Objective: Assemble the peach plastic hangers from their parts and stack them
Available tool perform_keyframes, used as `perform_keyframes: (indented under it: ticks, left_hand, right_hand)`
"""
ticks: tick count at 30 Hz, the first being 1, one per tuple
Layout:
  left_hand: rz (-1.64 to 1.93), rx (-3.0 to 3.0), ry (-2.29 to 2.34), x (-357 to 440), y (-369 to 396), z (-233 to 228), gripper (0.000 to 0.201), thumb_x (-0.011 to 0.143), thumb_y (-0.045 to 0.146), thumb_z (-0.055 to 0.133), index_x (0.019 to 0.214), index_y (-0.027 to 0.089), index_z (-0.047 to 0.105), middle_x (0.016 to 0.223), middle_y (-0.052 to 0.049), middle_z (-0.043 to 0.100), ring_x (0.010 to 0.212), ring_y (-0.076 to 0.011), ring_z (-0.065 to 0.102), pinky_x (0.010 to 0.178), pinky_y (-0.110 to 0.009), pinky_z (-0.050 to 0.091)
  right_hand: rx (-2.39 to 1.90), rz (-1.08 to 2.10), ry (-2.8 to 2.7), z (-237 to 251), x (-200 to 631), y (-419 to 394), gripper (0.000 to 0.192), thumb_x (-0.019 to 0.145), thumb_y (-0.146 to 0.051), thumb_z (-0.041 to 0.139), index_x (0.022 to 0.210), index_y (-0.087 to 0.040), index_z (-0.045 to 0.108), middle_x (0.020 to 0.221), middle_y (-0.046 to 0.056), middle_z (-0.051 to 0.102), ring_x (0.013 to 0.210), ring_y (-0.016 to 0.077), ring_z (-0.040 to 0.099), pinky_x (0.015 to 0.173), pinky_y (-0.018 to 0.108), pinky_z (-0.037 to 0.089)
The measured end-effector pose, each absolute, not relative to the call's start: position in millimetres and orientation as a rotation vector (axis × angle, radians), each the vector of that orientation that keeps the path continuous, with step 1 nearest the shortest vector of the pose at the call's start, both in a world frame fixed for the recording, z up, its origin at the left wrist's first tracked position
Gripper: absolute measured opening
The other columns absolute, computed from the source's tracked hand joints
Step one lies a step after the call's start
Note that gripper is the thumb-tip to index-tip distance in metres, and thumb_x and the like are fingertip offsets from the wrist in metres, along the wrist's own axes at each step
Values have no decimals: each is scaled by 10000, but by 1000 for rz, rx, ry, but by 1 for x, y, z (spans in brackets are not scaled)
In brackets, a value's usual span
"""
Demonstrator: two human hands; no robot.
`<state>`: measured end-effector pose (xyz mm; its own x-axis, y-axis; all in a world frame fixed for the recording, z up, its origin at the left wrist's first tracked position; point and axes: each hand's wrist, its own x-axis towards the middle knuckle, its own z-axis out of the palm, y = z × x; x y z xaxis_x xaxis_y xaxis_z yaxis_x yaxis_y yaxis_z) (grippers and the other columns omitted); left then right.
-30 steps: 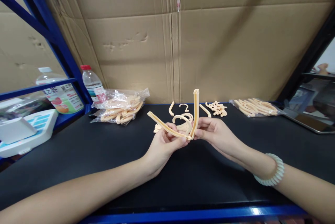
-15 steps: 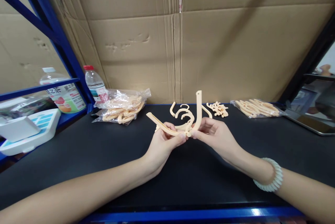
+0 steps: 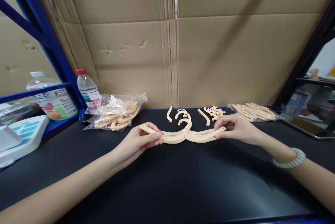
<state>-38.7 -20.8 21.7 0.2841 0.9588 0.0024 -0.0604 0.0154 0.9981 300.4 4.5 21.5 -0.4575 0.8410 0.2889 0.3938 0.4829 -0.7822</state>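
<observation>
A beige folding clothes hanger (image 3: pixel 201 137) is spread wide low over the black table, its two arms joined at the middle. My left hand (image 3: pixel 147 137) is closed around the outer part of its left arm. My right hand (image 3: pixel 232 129) pinches the end of its right arm between thumb and fingers. Behind the joint, several curved beige hooks (image 3: pixel 186 118) overlap, and I cannot tell which one belongs to the held hanger. Other beige arms seem to lie under or just behind it. Two loose hanger arms (image 3: pixel 203 117) lie farther back.
A pile of small beige hooks (image 3: pixel 216 112) is at the back. Bagged hanger parts lie at the left (image 3: pixel 117 112) and right (image 3: pixel 252 111). A red-capped bottle (image 3: pixel 88 89), a larger bottle (image 3: pixel 54 101) and a white-and-blue tray (image 3: pixel 28 136) stand left. Cardboard (image 3: pixel 131 59) walls the back.
The hanger's arms have swung down and outward from a raised V into a wide, low spread. My hands have moved apart from the centre joint to its arms.
</observation>
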Motion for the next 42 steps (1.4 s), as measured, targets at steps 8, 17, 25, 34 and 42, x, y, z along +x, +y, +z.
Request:
perform_keyframes:
  ticks: [8, 17, 25, 34, 42]
  left_hand:
    - [789, 2642, 966, -61, -8, 8, 106, 830, 271, 653, 782, 178, 633, 765, -22, 637, 746, -154, 570, 679, -267, 479]
    - [928, 2868, 950, -54, -8, 2, 64, 850, 187, 613, 789, 184, 630, 877, -45, 634, 861, -171, 566, 761, -289, 487]
    - [941, 2819, 986, -54, -9, -3, 82, 853, 164, 593, 780, 188, 624, 837, -29, 633, 823, -158, 572, 755, -283, 485]
    - [912, 2829, 1046, -53, -11, -2, 103, 871, 184, 556, 782, 184, 609, 817, -27, 627, 801, -158, 565, 738, -285, 477]
    - [932, 2824, 1067, -53, -10, -2, 95, 869, 183, 552, 786, 186, 596, 813, -24, 621, 797, -157, 564, 728, -284, 475]
  right_hand:
    - [-966, 435, -2414, 14, 303, 4, 165, 743, -362, 734, 747, -204, 684, 905, 48, 612, 864, 191, 589, 802, 337, 467]
    - [-1132, 415, -2492, 12, 303, -1, 108, 782, -326, 672, 748, -223, 685, 913, 39, 599, 821, 177, 585, 746, 314, 475]
    - [-1149, 322, -2484, 11, 303, -2, 114, 821, -309, 628, 790, -201, 646, 814, 38, 631, 764, 180, 579, 716, 325, 453]
    - [-1213, 216, -2439, 8, 307, 2, 108, 812, -301, 615, 822, -197, 639, 824, 56, 662, 788, 207, 595, 721, 339, 460]
    - [-1214, 196, -2419, 6, 307, 1, 56, 787, -248, 625, 813, -200, 618, 819, 48, 646, 787, 203, 580, 709, 329, 455]
